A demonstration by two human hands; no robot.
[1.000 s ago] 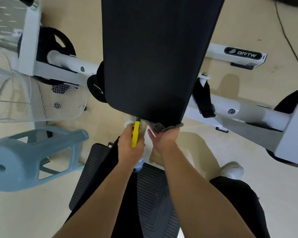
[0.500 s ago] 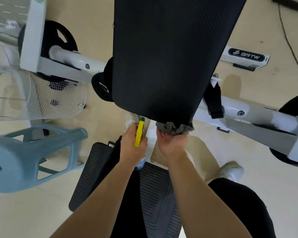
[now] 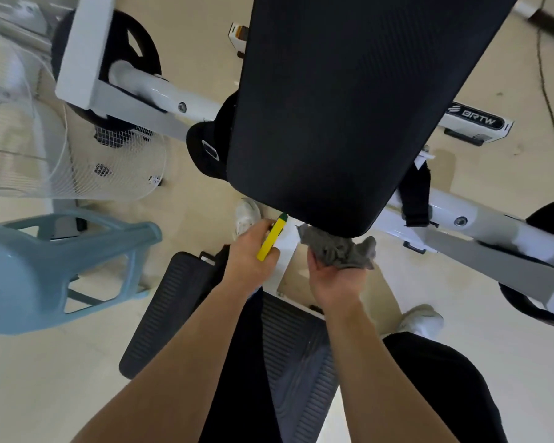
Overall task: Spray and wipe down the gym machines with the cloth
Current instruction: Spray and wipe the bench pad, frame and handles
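The black pad (image 3: pixel 349 107) overhangs and blocks the way ahead; the white frame bar (image 3: pixel 480 227) bars the right, a blue stool (image 3: pixel 45 266) and fan (image 3: pixel 77 174) (close together) the left. Bare floor (image 3: pixel 525 378) lies open lower right.

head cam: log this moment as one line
phase: wiping | left hand: holds spray bottle | right hand: grips grey cloth at lower edge of black pad
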